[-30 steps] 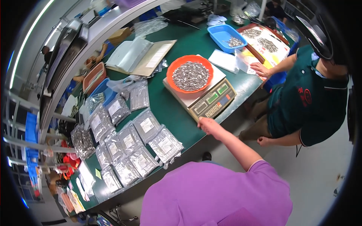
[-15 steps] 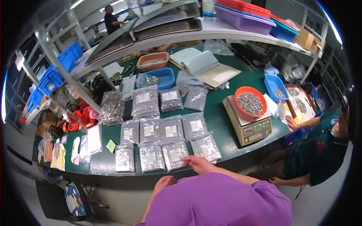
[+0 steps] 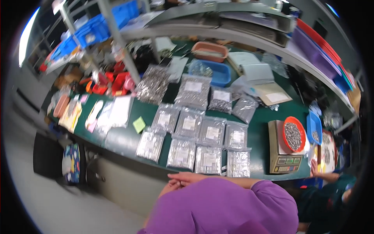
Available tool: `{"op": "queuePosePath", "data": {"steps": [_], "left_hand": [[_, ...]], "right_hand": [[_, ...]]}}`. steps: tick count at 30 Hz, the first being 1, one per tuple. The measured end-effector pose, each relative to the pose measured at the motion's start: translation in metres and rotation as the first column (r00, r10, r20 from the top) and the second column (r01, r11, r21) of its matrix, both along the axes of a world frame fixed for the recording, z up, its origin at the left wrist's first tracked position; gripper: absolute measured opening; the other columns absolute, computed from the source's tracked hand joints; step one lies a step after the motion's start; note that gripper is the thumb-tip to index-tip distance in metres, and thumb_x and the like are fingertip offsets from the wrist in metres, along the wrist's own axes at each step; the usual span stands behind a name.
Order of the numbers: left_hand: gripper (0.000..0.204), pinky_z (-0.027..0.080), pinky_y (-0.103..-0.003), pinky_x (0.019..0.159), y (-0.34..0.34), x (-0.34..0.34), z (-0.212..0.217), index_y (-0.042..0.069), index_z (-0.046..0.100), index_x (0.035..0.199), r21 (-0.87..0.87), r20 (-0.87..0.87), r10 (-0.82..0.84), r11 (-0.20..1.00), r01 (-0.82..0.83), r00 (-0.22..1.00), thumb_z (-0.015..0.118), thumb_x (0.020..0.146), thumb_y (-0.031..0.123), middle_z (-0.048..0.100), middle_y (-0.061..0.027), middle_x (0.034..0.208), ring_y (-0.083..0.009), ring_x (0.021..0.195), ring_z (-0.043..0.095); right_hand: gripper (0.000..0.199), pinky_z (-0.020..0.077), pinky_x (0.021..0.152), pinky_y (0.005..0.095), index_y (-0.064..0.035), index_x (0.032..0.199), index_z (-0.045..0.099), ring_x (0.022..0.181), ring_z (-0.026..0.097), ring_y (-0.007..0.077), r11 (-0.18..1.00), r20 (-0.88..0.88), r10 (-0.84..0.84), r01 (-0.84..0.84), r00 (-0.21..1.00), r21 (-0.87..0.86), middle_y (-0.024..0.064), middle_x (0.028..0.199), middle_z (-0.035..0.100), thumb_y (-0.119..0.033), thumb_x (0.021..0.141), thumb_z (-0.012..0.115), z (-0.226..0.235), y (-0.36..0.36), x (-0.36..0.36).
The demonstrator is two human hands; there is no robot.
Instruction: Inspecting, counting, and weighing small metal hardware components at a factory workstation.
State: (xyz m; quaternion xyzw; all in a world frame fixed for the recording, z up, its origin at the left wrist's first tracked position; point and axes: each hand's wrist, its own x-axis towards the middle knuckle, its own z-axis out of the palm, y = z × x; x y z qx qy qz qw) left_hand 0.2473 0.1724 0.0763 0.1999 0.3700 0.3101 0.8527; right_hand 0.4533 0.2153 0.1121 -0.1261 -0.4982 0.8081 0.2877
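Observation:
Just off the table's front edge, my right hand (image 3: 189, 178) lies across my left hand (image 3: 168, 188). The right fingers are stretched out toward the left and hold nothing visible. Most of the left fingers are hidden beneath the right hand. Beyond them, clear bags of silvery metal pieces lie in two rows on the green table (image 3: 257, 156). The nearest are a front-row bag (image 3: 181, 153) and its neighbour (image 3: 208, 159). Another front-row bag (image 3: 150, 145) lies farther left, and one (image 3: 238, 163) lies at the right end. Neither hand touches a bag.
On the right, a scale (image 3: 284, 165) carries a red bowl (image 3: 286, 137) of small metal pieces. A blue tray (image 3: 314, 124) stands beyond it, near a co-worker's hand (image 3: 314, 168). A shelf (image 3: 249, 34) spans the back. A chair (image 3: 48, 158) stands at left.
My right hand has drawn back from the front-row bags and moved left onto my left hand. The view has swung left, shifting the table contents rightward.

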Motion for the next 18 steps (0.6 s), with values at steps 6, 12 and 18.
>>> {"op": "queuePosePath", "data": {"steps": [6,12,18], "left_hand": [[0.023,0.057,-0.032,0.084,0.011,-0.026,0.057,0.006,0.062,0.122,-0.014,-0.08,0.144,0.989,-0.145,0.986,0.062,0.101,0.017,0.07,-0.007,0.108,-0.0188,0.1,0.069],[0.016,0.057,-0.029,0.078,-0.007,-0.081,0.024,0.007,0.06,0.114,-0.013,0.03,0.39,0.921,-0.39,0.92,0.063,0.1,0.014,0.068,-0.0067,0.1,-0.0172,0.094,0.068],[0.022,0.058,-0.03,0.076,-0.002,-0.162,0.005,0.006,0.059,0.12,-0.081,0.168,0.528,0.849,-0.522,0.833,0.064,0.1,0.014,0.069,-0.0069,0.104,-0.0167,0.091,0.069]], "right_hand": [[0.051,0.0417,0.106,0.0284,-0.0011,0.147,0.042,0.122,0.055,0.014,0.988,0.06,0.121,-0.114,0.991,-0.107,0.0056,0.124,0.059,-0.024,0.105,0.058,0.046,0.038,-0.03],[0.018,0.0526,0.092,0.0317,-0.0018,0.109,0.066,0.106,0.063,0.0178,0.98,0.375,0.035,-0.106,0.926,0.171,0.0082,0.11,0.063,-0.005,0.092,0.069,0.029,0.07,-0.086],[0.013,0.0528,0.086,0.0324,-0.0024,0.103,0.068,0.101,0.064,0.0211,0.85,0.343,0.058,-0.227,0.938,0.476,0.0088,0.103,0.063,-0.005,0.09,0.069,0.042,0.099,-0.191]]}}
